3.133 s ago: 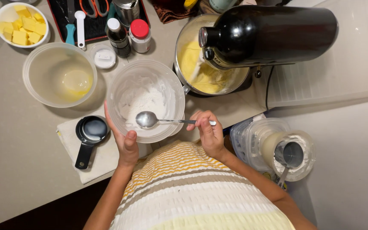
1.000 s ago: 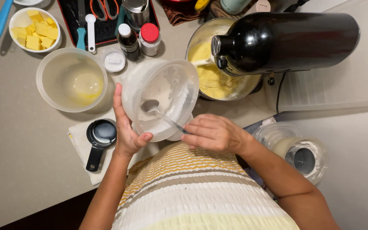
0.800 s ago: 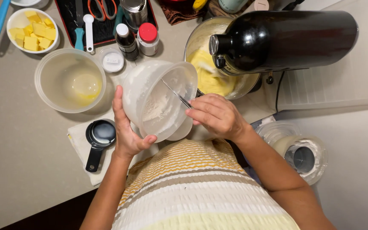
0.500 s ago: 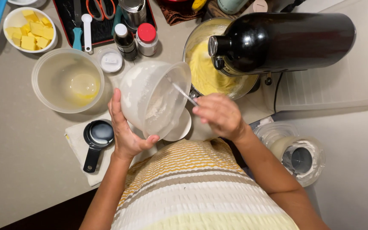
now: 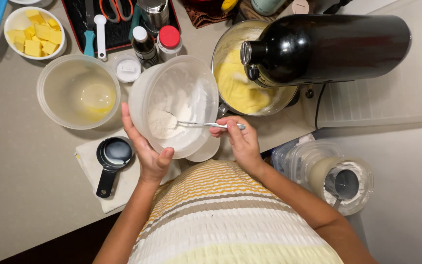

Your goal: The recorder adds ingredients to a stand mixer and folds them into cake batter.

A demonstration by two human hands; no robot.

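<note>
My left hand (image 5: 145,149) cups the round translucent plastic bowl (image 5: 174,105) from its 7 o'clock side, fingers spread and pressed on the outer wall, thumb on the rim, the bowl tilted with white flour (image 5: 164,123) heaped low inside. My right hand (image 5: 238,139), at the bowl's 4 o'clock, has thumb and fingertips pinched together on the handle of a slim metal spoon (image 5: 206,125), its tip buried in the flour. At the bowl's 2 o'clock sits the steel mixer bowl of yellow batter (image 5: 242,85) under the glossy black stand mixer head (image 5: 326,46); at 9 o'clock, an emptied clear plastic bowl (image 5: 78,92); at 7 o'clock, a black measuring cup (image 5: 113,154) on a folded white cloth (image 5: 91,168).
</note>
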